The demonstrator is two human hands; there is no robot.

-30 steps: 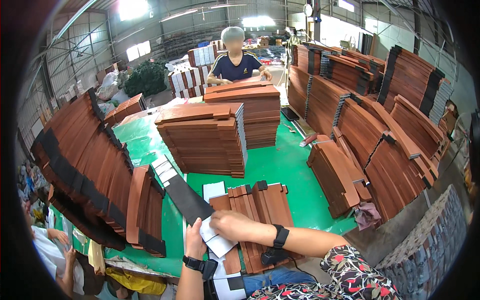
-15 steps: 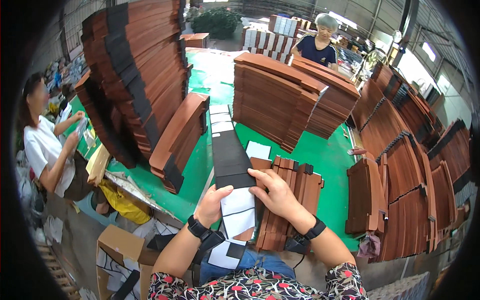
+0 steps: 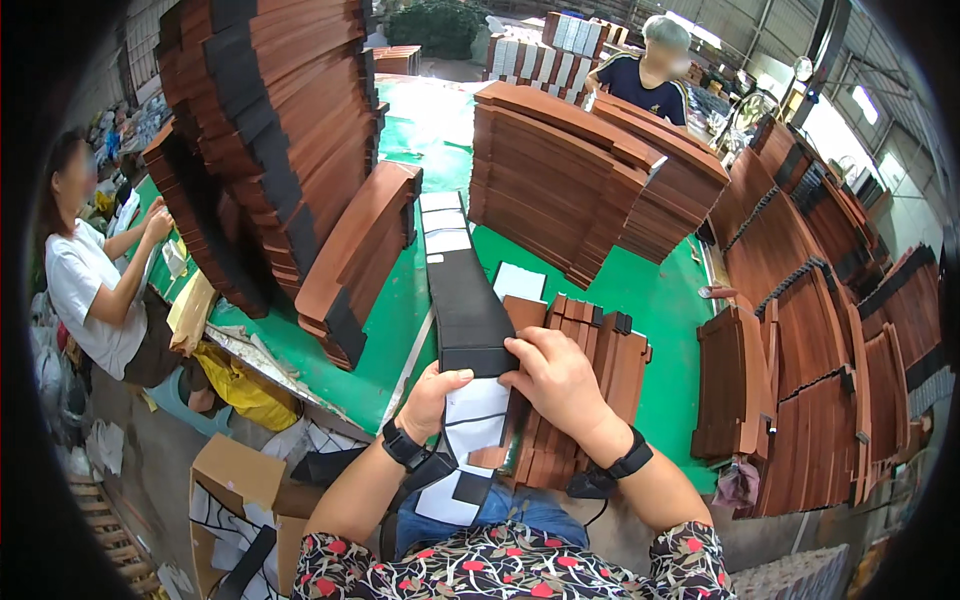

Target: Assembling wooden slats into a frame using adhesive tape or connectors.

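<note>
Strip (image 3: 472, 305) points lengthwise from the worktop's (image 3: 670, 400) near edge toward its far edge. Left hand (image 3: 430, 402) pinches its left side, right hand (image 3: 555, 378) its right.

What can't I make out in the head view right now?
Head view, left hand: fingers besides the thumb, behind the black strip.
Head view, black strip's underside: hidden by its upper face.
Head view, tall brown stack: top cut off by upper edge.
Head view, whether the white-shirted person's hands hold anything: too small.
</note>
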